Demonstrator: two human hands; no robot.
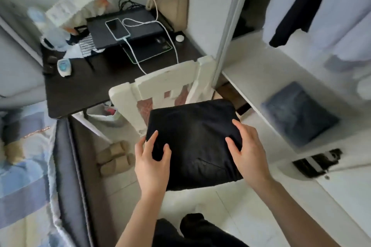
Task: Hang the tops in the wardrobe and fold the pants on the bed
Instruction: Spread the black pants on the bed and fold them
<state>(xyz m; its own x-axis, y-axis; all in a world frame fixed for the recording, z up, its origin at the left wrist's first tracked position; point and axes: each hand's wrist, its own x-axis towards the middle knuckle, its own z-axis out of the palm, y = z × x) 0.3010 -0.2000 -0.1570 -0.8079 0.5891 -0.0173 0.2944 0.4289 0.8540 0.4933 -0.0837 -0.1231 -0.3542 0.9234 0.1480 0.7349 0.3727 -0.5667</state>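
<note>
Open white wardrobe [261, 78] at right, dark top [291, 10] hanging inside, folded blue-grey garment [299, 114] on its shelf. Folded black fabric pants [192, 136] held above white wooden chair [160, 84]. Left hand [151, 164] and right hand [248, 150] grip the near edge, fingers curled over cloth.

The folded black pants [192, 142] sit square between the left hand [152, 163] and the right hand [248, 149], over open pale floor [202, 202]. Straight ahead, a white chair [166, 84] blocks the way, its back pushed up against the dark desk [84, 86]. To the right, the wardrobe shelf [261, 78] lies open, though folded blue cloth [299, 114] takes up part of it and dark hanging tops [297, 4] crowd the space above. To the left, the bed [22, 158] and its dark frame [70, 166] close off that side, with slippers [115, 156] in the narrow floor gap alongside.
</note>
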